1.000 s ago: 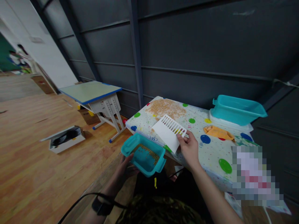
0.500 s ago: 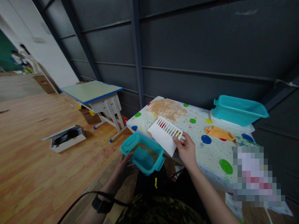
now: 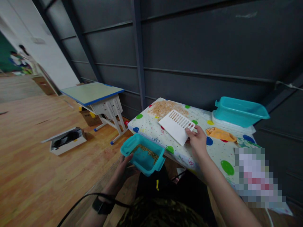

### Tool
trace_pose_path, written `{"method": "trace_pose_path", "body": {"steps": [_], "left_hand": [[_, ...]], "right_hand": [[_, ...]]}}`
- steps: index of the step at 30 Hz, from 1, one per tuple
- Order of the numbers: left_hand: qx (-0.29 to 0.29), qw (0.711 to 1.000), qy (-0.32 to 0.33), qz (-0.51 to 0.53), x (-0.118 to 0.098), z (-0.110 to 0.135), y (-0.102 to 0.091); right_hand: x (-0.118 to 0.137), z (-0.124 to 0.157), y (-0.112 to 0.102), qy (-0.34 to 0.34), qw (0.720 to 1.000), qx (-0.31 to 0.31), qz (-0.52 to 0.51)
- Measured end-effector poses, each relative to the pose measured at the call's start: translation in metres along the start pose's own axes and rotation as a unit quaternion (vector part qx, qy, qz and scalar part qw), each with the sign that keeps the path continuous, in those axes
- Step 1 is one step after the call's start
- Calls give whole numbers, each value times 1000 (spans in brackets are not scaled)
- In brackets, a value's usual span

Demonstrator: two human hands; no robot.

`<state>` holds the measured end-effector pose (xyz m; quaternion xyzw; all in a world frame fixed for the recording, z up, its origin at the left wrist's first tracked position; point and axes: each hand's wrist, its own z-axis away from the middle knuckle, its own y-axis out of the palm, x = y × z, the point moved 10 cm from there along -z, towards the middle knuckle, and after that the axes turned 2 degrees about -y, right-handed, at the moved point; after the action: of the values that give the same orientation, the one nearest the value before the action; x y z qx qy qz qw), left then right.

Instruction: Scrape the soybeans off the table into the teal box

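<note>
Scraper [image 3: 176, 126], slotted, is pinched at its near corner by the right hand [image 3: 197, 142] over the table [image 3: 149, 127] near the grain [image 3: 163, 108], left hand [image 3: 121, 171] gripping the tub [image 3: 142, 158] below the edge; best keep the scraper's edge flat on the cloth and the tub's rim tight under the edge.

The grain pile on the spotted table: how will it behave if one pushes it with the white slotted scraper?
The grain pile is made of loose small kernels, so it will probably spread and roll rather than move as one block. Some kernels may slip through the slots of the white slotted scraper in the right hand.
</note>
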<state>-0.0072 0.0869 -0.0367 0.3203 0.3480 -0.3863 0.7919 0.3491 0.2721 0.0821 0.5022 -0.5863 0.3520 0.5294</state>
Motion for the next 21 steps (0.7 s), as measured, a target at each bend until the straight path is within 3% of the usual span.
{"method": "trace_pose_path", "body": {"steps": [3, 7, 13, 18, 21], "left_hand": [[4, 1000, 3, -5, -1, 1, 2], [-2, 1000, 2, -8, -3, 3, 2], [13, 1000, -3, -5, -2, 6, 3], [3, 1000, -14, -11, 3, 4, 2], [8, 1000, -19, -18, 6, 4, 3]], "right_hand": [[-4, -30, -12, 14, 998, -40, 40], [-13, -48, -4, 27, 998, -18, 55], [-23, -51, -2, 22, 998, -26, 54], [-26, -48, 6, 31, 998, 4, 58], [-23, -52, 11, 4, 999, 13, 50]]}}
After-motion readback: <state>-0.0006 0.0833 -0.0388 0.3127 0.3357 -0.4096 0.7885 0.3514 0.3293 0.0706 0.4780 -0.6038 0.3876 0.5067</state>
